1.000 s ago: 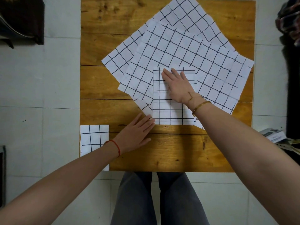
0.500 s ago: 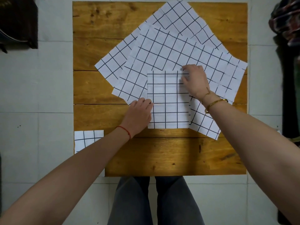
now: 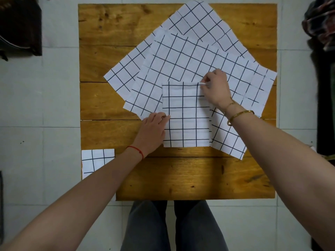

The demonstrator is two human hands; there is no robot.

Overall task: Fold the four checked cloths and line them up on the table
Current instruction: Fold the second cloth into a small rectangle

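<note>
A partly folded checked cloth (image 3: pixel 186 115) lies as an upright rectangle in the middle of the wooden table (image 3: pixel 190 174). My right hand (image 3: pixel 214 87) pinches its far right corner. My left hand (image 3: pixel 154 131) lies at its left edge, fingertips on the cloth. Beneath it, a flat unfolded checked cloth (image 3: pixel 181 60) is spread at an angle, and another unfolded checked cloth (image 3: pixel 195 20) lies under that one toward the far edge. A small folded checked cloth (image 3: pixel 94 160) sits at the table's near left corner, partly hidden by my left forearm.
Bare wood shows along the near side of the table and at the far left. Tiled floor (image 3: pixel 36 105) surrounds the table. Dark items stand at the far left (image 3: pixel 18 28) and along the right edge (image 3: pixel 320 29). My legs (image 3: pixel 174 227) are under the near edge.
My right hand slid from the cloth's middle to its far right corner and now pinches it. My left hand moved up from the bare wood to the cloth's left edge.
</note>
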